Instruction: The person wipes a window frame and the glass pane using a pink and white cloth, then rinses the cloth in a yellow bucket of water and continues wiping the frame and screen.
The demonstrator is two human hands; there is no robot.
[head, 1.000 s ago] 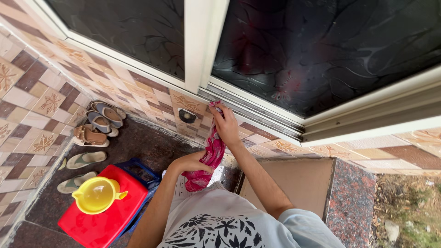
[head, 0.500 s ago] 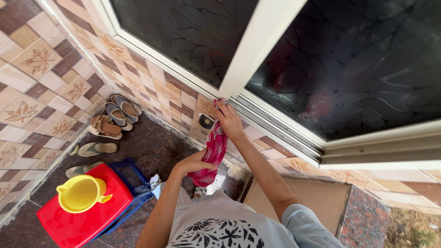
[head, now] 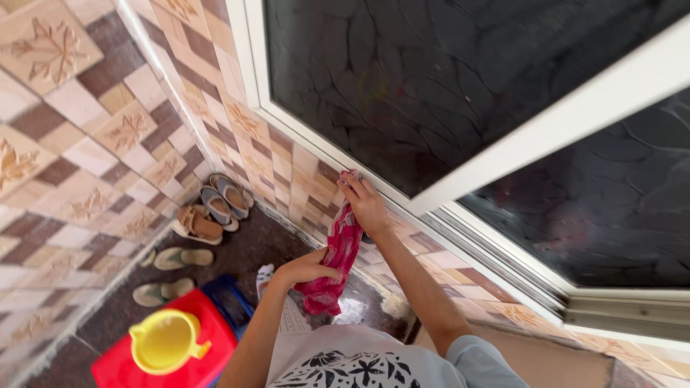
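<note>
Head view cuts off the red stool (head: 172,363) at the bottom edge, and the yellow jug (head: 167,340) hides part of its top. The pink cloth (head: 335,262) hangs between both hands: right hand (head: 365,202) pinches its upper end against the window frame (head: 323,152) (fingertips partly hidden), left hand (head: 305,268) grips the bunched lower part.

home entry, tiled wall (head: 108,122), sandals (head: 208,215)

Dark floor (head: 244,251) with sandals (head: 208,215), red stool (head: 208,352)
</note>
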